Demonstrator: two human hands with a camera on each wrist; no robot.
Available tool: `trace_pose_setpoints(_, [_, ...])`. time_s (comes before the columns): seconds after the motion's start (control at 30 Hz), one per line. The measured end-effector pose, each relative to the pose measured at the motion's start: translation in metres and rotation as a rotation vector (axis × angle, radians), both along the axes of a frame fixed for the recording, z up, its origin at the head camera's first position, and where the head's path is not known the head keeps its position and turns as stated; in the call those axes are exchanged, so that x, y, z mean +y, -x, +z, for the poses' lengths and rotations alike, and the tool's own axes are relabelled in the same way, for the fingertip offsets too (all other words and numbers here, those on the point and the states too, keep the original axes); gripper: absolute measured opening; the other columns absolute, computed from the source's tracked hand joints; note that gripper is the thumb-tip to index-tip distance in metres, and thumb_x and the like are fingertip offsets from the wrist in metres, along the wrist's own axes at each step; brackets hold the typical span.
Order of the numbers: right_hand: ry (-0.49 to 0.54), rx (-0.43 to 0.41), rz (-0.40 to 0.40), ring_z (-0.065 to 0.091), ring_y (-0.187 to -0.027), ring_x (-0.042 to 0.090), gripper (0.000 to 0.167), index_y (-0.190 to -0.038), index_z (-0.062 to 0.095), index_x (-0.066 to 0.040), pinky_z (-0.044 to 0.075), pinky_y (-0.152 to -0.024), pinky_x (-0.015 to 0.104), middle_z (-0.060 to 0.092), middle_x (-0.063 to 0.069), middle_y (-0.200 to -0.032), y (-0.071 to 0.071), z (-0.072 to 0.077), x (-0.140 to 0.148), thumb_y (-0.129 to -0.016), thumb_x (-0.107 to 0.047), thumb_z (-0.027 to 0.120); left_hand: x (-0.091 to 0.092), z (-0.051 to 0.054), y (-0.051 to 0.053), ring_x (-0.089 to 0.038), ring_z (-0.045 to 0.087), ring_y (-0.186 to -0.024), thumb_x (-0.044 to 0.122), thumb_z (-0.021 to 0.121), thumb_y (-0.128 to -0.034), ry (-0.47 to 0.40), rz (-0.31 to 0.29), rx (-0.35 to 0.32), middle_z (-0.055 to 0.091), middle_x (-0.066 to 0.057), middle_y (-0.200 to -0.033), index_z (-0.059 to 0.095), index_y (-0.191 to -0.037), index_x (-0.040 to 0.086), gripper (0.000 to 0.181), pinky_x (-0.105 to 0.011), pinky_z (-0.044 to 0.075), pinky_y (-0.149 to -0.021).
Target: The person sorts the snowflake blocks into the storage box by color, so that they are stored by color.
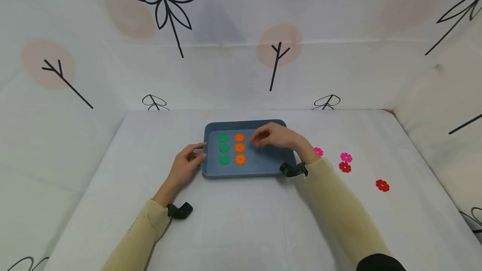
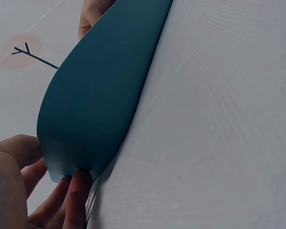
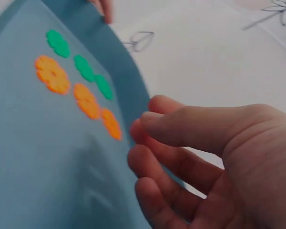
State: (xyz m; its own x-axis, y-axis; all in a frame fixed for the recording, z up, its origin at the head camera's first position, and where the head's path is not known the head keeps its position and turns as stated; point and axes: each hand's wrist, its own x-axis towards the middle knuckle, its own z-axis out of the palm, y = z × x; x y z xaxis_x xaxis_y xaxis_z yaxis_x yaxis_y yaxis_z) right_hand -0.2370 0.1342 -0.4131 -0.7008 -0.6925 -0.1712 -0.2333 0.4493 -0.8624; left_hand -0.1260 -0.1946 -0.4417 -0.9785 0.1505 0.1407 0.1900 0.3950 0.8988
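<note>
A blue-grey rectangular tray (image 1: pixel 244 175) lies on the white table. Three green flower-shaped pieces (image 1: pixel 224 148) form a column inside it, beside a column of three orange flower-shaped pieces (image 1: pixel 239 148). My left hand (image 1: pixel 184 166) holds the tray's left edge, thumb and fingers against the rim; the left wrist view shows these fingers (image 2: pixel 79 191) on the outer wall. Above the tray's right half is my right hand (image 1: pixel 276 135), slightly blurred, fingers loosely bent. Close up in the right wrist view, nothing shows between its thumb and fingers (image 3: pixel 157 125).
To the right of the tray lie pink flower-shaped pieces (image 1: pixel 346 157) and red ones (image 1: pixel 382 185); one near the right sleeve (image 1: pixel 335 204) is mostly hidden. White cloth walls (image 1: pixel 226 78) with line drawings stand behind and beside the table (image 1: pixel 241 229).
</note>
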Motion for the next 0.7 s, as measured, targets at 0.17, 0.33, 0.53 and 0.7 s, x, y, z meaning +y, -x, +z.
trace_pose_setpoints(0.17, [0.019, 0.038, -0.138, 0.061, -0.105, 0.025, 0.026, -0.119, 0.068, 0.002, 0.046, -0.096, 0.041, 0.067, 0.018, -0.119, -0.002, 0.012, 0.029, -0.097, -0.01, 0.065, 0.0, -0.001, 0.001, -0.031, 0.062, -0.096, 0.009, 0.064, -0.0983, 0.0, 0.0, -0.005, 0.059, -0.023, -0.125, 0.058, -0.136, -0.002, 0.039, -0.022, 0.049, -0.075])
trace_pose_setpoints(0.33, [-0.006, 0.083, -0.263, 0.061, -0.107, 0.029, 0.028, -0.123, 0.066, 0.001, 0.046, -0.097, 0.046, 0.065, 0.021, -0.121, -0.005, 0.018, 0.067, -0.099, -0.011, 0.062, -0.001, -0.002, 0.001, -0.031, 0.062, -0.098, 0.01, 0.064, -0.0984, -0.003, 0.011, -0.015, 0.059, -0.023, -0.127, 0.059, -0.136, 0.0, 0.039, -0.022, 0.049, -0.075])
trace_pose_setpoints(0.53, [-0.096, 0.12, -0.387, 0.055, -0.114, 0.032, 0.032, -0.127, 0.064, -0.005, 0.044, -0.098, 0.053, 0.062, 0.015, -0.125, -0.019, 0.017, 0.12, -0.099, -0.019, 0.064, -0.001, -0.004, 0.002, -0.033, 0.062, -0.1, 0.009, 0.064, -0.0985, -0.004, 0.011, -0.017, 0.058, -0.023, -0.128, 0.058, -0.136, 0.0, 0.039, -0.022, 0.049, -0.076])
trace_pose_setpoints(0.7, [-0.158, 0.124, -0.469, 0.05, -0.119, 0.036, 0.038, -0.132, 0.059, -0.003, 0.045, -0.096, 0.055, 0.059, 0.018, -0.129, -0.034, 0.01, 0.161, -0.098, -0.02, 0.064, -0.001, -0.003, 0.001, -0.033, 0.062, -0.099, 0.009, 0.064, -0.0982, 0.002, 0.015, -0.017, 0.059, -0.023, -0.127, 0.058, -0.136, 0.0, 0.039, -0.022, 0.049, -0.074])
